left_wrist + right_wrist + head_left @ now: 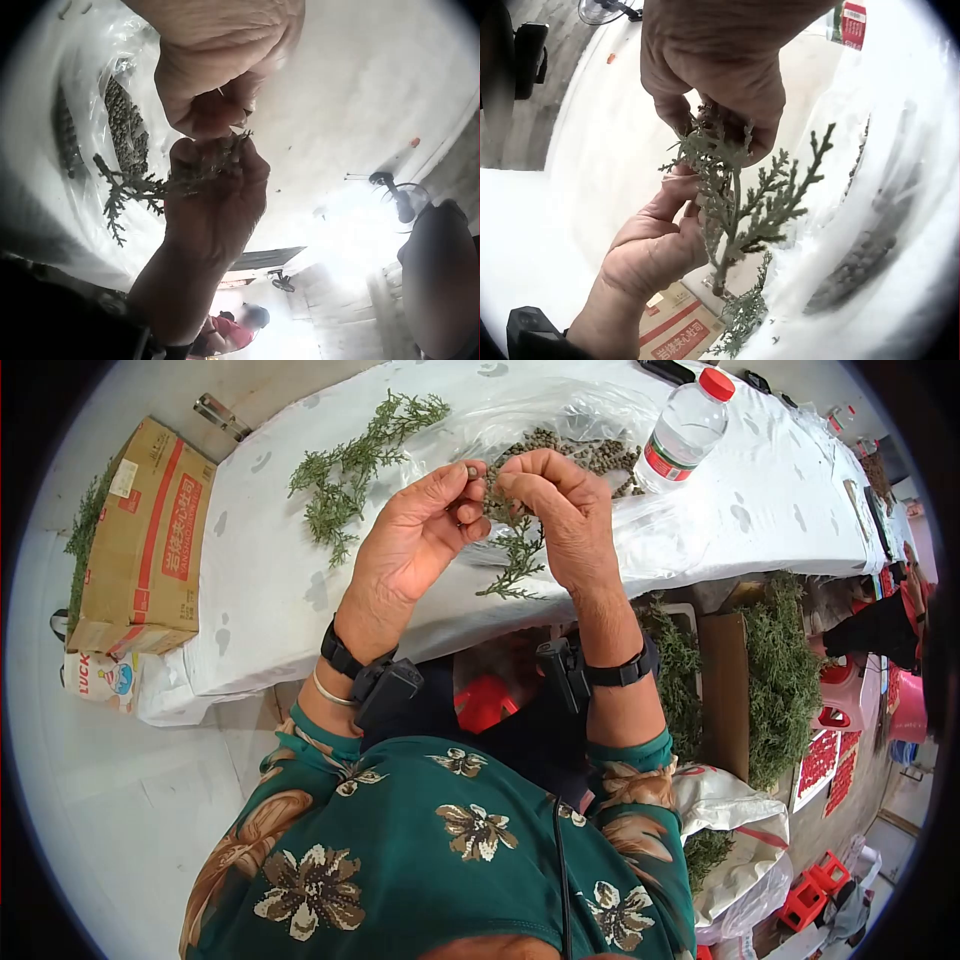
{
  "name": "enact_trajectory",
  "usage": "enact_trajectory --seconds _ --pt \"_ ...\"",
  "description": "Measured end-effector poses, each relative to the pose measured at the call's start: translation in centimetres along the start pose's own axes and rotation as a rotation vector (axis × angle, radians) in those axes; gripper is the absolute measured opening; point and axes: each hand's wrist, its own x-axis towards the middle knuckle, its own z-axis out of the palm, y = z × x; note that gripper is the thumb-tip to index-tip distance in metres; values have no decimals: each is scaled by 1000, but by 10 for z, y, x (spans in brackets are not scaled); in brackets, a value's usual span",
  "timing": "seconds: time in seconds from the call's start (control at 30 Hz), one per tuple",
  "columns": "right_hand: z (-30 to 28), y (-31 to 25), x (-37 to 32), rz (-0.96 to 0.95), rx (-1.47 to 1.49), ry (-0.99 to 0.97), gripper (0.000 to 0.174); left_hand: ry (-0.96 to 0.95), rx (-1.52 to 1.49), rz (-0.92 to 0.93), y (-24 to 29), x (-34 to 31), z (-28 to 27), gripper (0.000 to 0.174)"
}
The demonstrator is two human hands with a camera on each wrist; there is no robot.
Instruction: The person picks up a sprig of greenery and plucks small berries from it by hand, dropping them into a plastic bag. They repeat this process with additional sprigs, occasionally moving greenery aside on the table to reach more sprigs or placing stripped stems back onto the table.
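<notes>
Above the table's front part, both hands meet close together. My left hand (pixel 415 530) pinches a small round brown cone (pixel 473 473) between thumb and fingertip. Beside it, my right hand (pixel 570 510) grips a green conifer sprig (pixel 520 565) with curled fingers; its scaly leaves hang down below the hand. In the right wrist view the sprig (pixel 769 217) spreads under the fingers, its cut stem end pointing down. Behind the hands lies a heap of small round brown cones (pixel 605 457) on clear plastic sheeting (pixel 660 545). A longer leafy branch (pixel 340 480) rests left of the plastic.
A water bottle (pixel 685 435) with a red cap stands right of the heap. At the table's left end is a cardboard carton (pixel 150 535). Right of my lap, more green branches (pixel 780 680) fill a box, and a white sack (pixel 730 830) sits nearer.
</notes>
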Motion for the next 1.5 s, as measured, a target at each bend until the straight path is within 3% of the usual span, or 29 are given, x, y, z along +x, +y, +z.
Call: enact_trajectory --seconds 0.33,0.43,0.7,1.0,1.1,1.37,1.5 --pt "-2 3 0 7 -51 -5 8 33 -130 -44 -3 2 -2 19" --pt "-3 1 0 31 -43 15 9 139 -83 9 -1 0 -1 16" --pt "1 2 -1 36 -33 -5 8 62 -40 101 -2 2 -9 19" --pt "0 6 1 35 -47 -6 8 105 -24 103 -5 3 -12 21" --pt "0 5 0 50 -49 -11 8 -34 -96 73 -6 3 -18 21" --pt "-1 5 0 48 -34 -1 9 106 3 93 -8 -2 -5 22" --pt "-1 5 0 62 -76 2 9 64 -9 100 -7 -2 -5 22"
